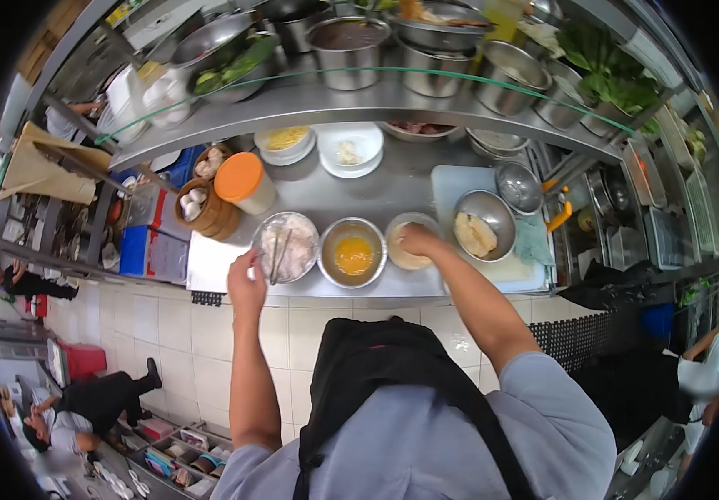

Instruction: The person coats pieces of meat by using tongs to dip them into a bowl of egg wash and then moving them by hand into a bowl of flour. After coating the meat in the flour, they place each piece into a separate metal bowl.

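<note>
My right hand reaches down into the bowl of pale, powdery stuff, fingertips out of sight, so I cannot tell how open they are or whether they pinch anything. My left hand curls at the floury bowl's rim, beside the tongs; its hold is unclear too. Egg sits between. I judge I'm working the powder; the next move calls for light fingers. Shelf pots hide their depths.
</note>
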The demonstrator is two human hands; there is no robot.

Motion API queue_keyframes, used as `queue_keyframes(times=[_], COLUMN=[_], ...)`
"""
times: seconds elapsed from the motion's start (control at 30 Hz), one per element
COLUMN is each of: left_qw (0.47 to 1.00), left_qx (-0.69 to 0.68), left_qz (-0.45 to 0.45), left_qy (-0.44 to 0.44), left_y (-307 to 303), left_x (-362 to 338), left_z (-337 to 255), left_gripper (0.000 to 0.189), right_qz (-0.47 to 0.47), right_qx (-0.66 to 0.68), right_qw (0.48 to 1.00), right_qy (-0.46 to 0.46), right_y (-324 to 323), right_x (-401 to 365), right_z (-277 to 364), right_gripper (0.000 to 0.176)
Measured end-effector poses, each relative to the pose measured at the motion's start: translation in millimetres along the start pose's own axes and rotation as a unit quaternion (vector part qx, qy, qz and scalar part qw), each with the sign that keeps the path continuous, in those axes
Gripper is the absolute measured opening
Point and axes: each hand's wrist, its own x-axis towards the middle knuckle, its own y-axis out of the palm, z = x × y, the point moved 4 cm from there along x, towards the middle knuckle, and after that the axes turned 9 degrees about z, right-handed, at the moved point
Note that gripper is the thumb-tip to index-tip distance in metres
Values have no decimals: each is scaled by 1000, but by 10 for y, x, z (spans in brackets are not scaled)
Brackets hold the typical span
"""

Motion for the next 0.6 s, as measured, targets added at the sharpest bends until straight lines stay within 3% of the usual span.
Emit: queue_keyframes(times=[0.07,0.13,0.23,0.27,0.37,0.43,0.53,0.6], left_qw=[997,991,977,965,963,966,974,974], left_qx=[26,86,147,191,155,130,84,71], left_qz=[56,84,126,147,180,191,179,180], left_qy=[-37,-62,-86,-106,-123,-118,-113,-115], left_y=[161,307,432,482,554,513,455,402], left_x=[4,-16,57,55,115,137,163,162], left_z=[151,163,151,156,320,328,377,367], left_gripper=[21,23,27,29,29,26,24,24], right_qz=[6,-188,-201,-201,-181,-76,-17,-48], right_qx=[-22,-54,-95,-98,-32,-1,-34,-8], right_qw=[1000,981,975,974,982,997,999,997], right_qy=[-5,12,26,39,51,27,32,60], right_y=[-127,-168,-84,-83,-309,-484,-663,-679], right_x=[-292,-715,-649,-638,-595,-564,-648,-625], right_z=[150,303,311,275,179,149,89,61], right_gripper=[36,41,47,47,43,37,36,37])
